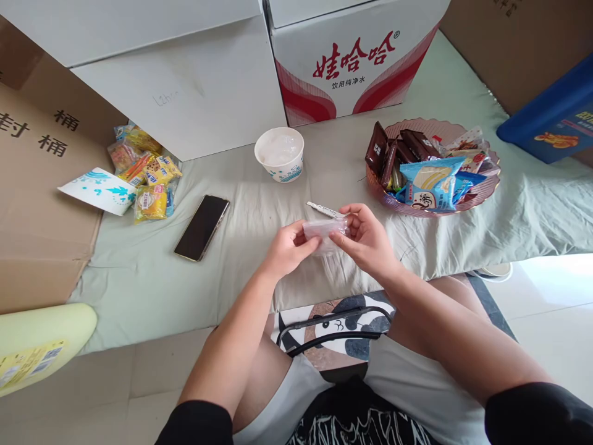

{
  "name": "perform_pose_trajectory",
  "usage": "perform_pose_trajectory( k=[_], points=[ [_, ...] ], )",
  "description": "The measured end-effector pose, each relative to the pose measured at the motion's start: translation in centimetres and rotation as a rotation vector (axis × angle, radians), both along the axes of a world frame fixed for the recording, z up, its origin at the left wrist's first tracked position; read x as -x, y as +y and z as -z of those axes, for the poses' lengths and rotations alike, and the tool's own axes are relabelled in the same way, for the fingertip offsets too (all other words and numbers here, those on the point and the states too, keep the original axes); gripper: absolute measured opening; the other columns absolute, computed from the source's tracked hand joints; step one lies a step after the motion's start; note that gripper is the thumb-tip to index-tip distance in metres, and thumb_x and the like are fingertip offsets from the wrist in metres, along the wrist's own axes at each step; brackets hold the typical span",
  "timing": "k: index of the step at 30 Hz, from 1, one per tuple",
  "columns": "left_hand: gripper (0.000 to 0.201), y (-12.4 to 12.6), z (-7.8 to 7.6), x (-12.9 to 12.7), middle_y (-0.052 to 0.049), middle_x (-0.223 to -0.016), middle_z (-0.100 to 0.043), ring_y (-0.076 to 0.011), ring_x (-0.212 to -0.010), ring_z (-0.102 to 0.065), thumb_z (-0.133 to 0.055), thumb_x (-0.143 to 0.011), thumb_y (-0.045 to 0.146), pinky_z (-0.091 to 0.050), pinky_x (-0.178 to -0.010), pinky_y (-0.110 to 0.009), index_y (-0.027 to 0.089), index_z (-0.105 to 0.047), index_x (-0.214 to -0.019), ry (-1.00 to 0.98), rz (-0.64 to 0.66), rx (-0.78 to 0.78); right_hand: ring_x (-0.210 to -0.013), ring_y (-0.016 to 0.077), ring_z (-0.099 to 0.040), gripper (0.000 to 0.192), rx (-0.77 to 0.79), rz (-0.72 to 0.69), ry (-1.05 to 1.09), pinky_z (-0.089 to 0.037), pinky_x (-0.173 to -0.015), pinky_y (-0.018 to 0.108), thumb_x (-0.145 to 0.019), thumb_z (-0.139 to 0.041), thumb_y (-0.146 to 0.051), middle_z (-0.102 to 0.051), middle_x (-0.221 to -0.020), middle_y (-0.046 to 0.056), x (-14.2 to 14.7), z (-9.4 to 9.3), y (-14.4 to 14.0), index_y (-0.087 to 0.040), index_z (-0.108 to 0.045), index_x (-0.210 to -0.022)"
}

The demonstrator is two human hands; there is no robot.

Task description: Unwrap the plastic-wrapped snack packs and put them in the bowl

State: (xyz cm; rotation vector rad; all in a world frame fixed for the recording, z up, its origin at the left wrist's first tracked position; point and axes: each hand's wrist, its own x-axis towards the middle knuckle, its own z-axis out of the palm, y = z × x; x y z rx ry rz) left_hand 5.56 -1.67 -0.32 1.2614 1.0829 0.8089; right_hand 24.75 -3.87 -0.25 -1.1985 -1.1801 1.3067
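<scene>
Pale green cloth (152,278) covers the low surface before you, and your left hand (290,247) and right hand (365,238) both pinch a small clear packet (324,230) at centre; grip its opposite edges firmly. The snack dish (482,188) sits at two o'clock, the phone (202,227) at nine.

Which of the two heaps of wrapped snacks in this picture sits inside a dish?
The heap on the right: it fills a pink scalloped dish. The yellow packets on the left lie loose on the green cloth beside a cardboard box.
</scene>
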Motion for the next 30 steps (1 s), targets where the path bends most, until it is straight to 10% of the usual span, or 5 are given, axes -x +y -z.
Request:
perform_pose_trajectory(
  k=[7,13,20,30],
  points=[
    [0.026,1.0,0.3,5.1,0.003,-0.076,-0.061,-0.0134,-0.069,-0.057,-0.079,-0.075,0.036,-0.047,-0.065,-0.026,0.022,-0.058,-0.084,0.287,-0.601,-0.373,-0.056,0.0111,-0.041,0.024,0.0,0.072,-0.031,-0.03,-0.054,0.027,-0.085,-0.063,-0.04,-0.046,-0.066,-0.007,-0.5,-1.1,0.1,-0.024,-0.051,-0.099],
    [0.016,5.4,-3.3,5.5,-0.001,-0.078,-0.055,-0.0196,-0.075,-0.055,-0.067,-0.08,0.02,-0.047,-0.074,-0.037,0.025,-0.053,-0.073,0.743,-0.694,-0.81,-0.057,0.0119,-0.045,0.018,-0.014,-0.038,-0.114,-0.034,-0.058,0.028,-0.084,-0.058,-0.037,-0.051,-0.066,-0.006,-0.2,-1.0,0.7,-0.024,-0.053,-0.096],
    [0.019,15.5,-5.9,1.4,-0.009,-0.111,-0.075,-0.0304,-0.109,-0.068,-0.06,-0.087,0.026,-0.049,-0.1,-0.043,0.025,-0.073,-0.1,1.133,-0.123,-0.596,-0.059,0.0134,-0.05,0.011,-0.095,-0.057,-0.208,-0.037,-0.06,0.029,-0.087,-0.052,-0.032,-0.055,-0.066,-0.005,-1.4,-1.7,1.7,-0.024,-0.054,-0.094],
    [0.036,17.6,-4.5,0.5,-0.017,-0.12,-0.078,-0.0395,-0.122,-0.066,-0.056,-0.091,0.042,-0.045,-0.102,-0.048,0.022,-0.076,-0.114,1.56,0.224,-0.439,-0.082,0.0229,-0.063,0.015,-0.492,0.308,-0.929,-0.043,-0.077,0.036,-0.1,-0.052,-0.024,-0.071,-0.086,0.006,-7.3,-3.8,-2.4,-0.023,-0.064,-0.091]
  ],
)
